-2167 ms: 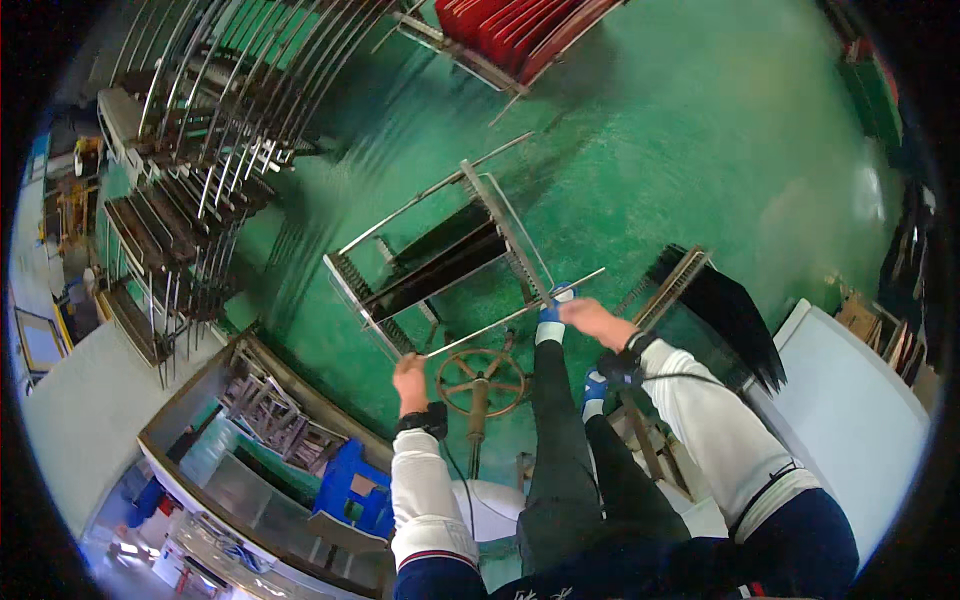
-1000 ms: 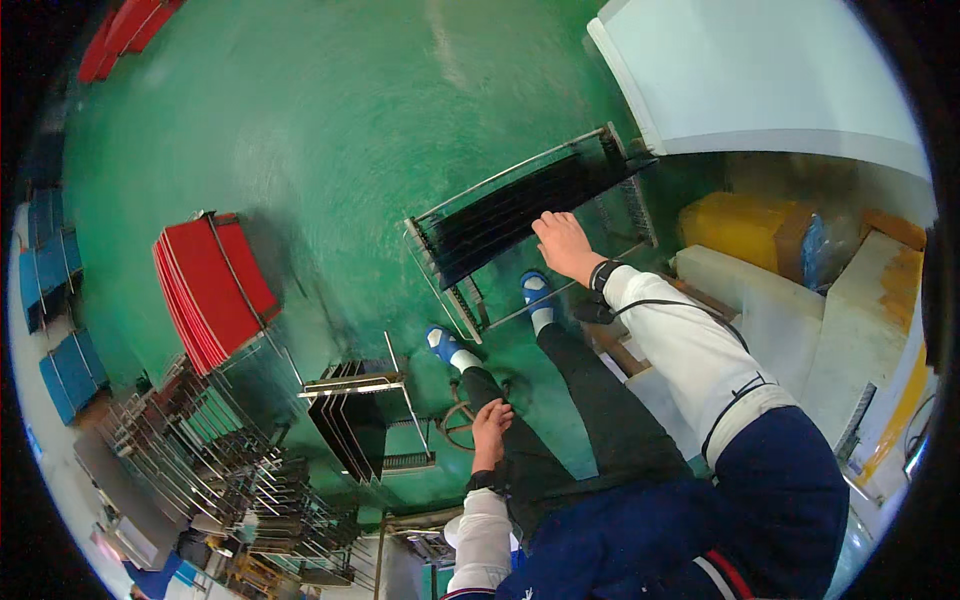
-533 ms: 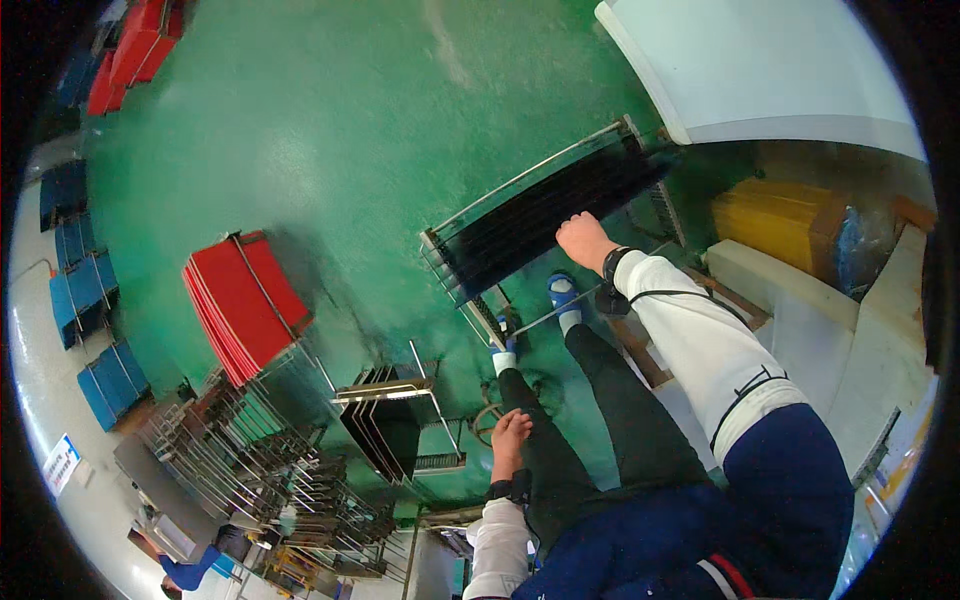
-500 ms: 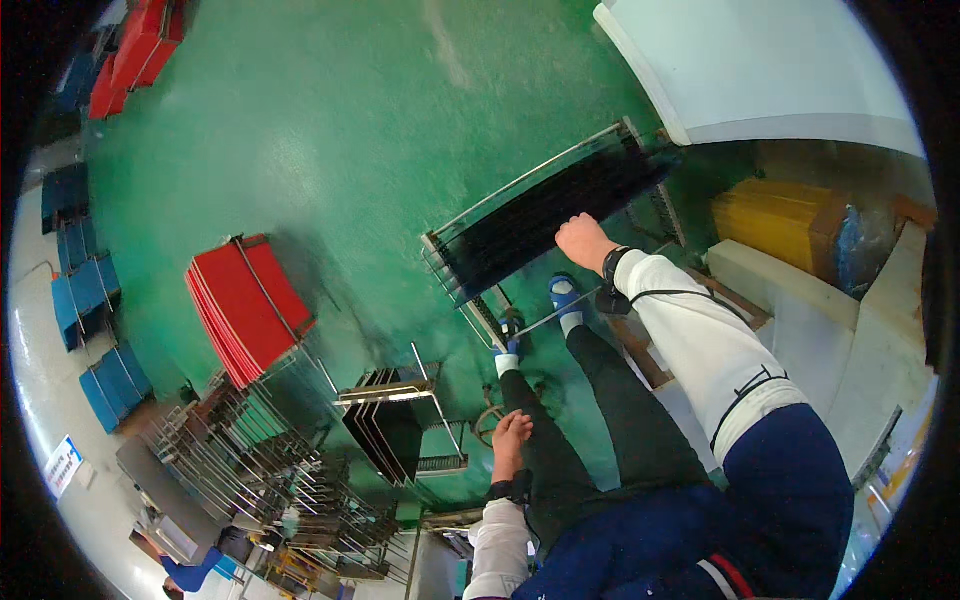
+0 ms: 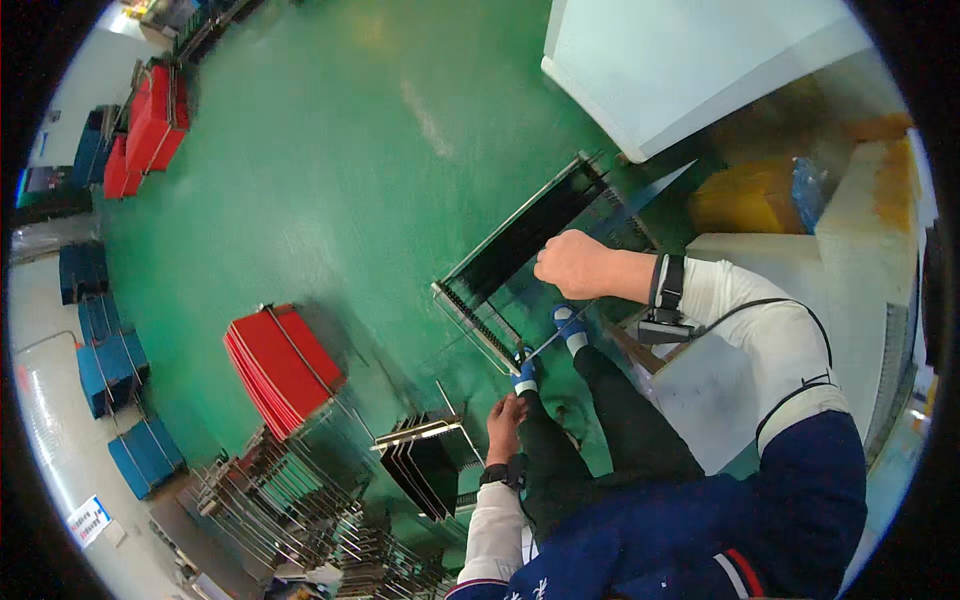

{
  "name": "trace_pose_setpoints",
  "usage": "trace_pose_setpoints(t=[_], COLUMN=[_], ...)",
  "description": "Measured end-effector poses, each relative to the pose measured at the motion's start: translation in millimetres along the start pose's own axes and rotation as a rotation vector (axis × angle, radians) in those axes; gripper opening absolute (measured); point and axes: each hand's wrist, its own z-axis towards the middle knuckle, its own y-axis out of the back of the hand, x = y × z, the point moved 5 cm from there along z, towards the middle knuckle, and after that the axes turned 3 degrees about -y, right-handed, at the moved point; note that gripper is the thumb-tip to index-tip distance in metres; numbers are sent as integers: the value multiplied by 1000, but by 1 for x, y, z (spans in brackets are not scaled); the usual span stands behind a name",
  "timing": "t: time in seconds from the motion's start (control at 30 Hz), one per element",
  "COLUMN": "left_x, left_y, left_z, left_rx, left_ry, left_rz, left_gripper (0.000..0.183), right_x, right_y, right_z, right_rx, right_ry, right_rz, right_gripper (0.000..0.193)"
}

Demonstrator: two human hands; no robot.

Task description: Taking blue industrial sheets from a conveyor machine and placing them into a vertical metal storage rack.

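My right hand [image 5: 578, 265] is closed in a fist over the near side of a metal rack [image 5: 513, 232] standing on the floor. What its fingers hold, if anything, is hidden. Dark sheets [image 5: 545, 230] fill the rack's far part, and a bluish, see-through streak [image 5: 660, 188] shows by its right end. Near my left thigh, my left hand [image 5: 505, 422] has its fingers curled together; I cannot make out anything in them. A smaller rack [image 5: 425, 465] with several black panels stands left of that hand. Both wrists wear dark straps.
Red panels [image 5: 283, 365] stand in a rack on the green floor [image 5: 330, 180] at left. Bare metal racks [image 5: 280, 500] crowd the lower left. Blue bins [image 5: 145, 455] line the left wall. A large white casing [image 5: 690, 70] and a yellow-brown box [image 5: 745, 200] are at right.
The whole view has shifted and turned. My right fist has drawn back with the elbow bent more. A bluish streak now shows by the rack, and less black fills its near part.
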Motion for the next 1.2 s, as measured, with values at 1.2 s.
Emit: trace_pose_setpoints(t=[1.2], left_x=[-89], left_y=[-299], left_z=[-179], left_rx=[1198], left_ry=[-83], left_rz=[317], left_gripper=[71], right_x=[145], right_y=[11], right_z=[-569], right_rx=[-1267], right_ry=[-977], right_rz=[1217], right_gripper=[32])
